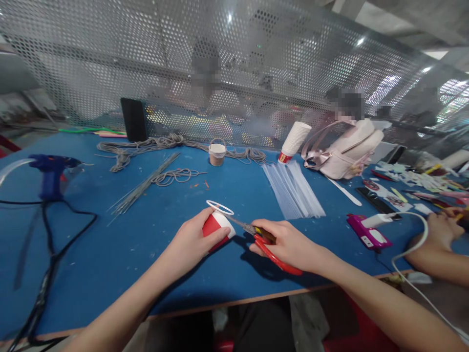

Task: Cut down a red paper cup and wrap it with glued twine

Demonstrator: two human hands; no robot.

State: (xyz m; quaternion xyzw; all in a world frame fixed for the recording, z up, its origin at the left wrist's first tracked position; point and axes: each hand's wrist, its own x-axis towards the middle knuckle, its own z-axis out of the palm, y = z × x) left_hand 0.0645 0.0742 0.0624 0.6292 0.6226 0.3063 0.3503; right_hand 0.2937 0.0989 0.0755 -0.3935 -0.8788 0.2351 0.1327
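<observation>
My left hand (pixel 192 242) grips a red and white paper cup (pixel 216 226), held on its side above the blue table (pixel 146 234). A thin white ring (pixel 220 208), the cup's rim strip, curls up from its mouth. My right hand (pixel 287 242) holds red-handled scissors (pixel 273 249), blades pointing left and meeting the cup's edge.
A blue glue gun (pixel 53 173) with black cable stands at left. Grey cord (pixel 146 146), thin rods (pixel 144 183), a small wrapped cup (pixel 217 152), clear sticks (pixel 293 188), stacked cups (pixel 295 142) and a pink bag (pixel 344 149) lie beyond. Another person's hand (pixel 441 227) works at right.
</observation>
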